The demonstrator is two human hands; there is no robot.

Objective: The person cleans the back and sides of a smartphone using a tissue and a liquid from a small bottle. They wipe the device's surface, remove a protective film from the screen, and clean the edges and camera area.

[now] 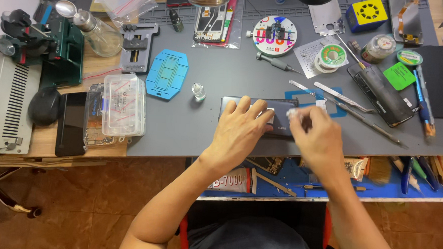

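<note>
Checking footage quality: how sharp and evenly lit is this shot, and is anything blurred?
In the head view, light is even and soft, with only faint shadows under the hands. The right hand is smeared by motion blur, as is the small white wad it pinches; the left hand, flat on the dark phone, is sharp. The grey mat shows no harsh glare.

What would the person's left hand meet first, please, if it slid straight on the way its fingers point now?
Probably the far edge of the dark phone that the left hand presses flat. Beyond it, the grey mat looks bare up to the bagged phone frame, though depth is unclear.
</note>
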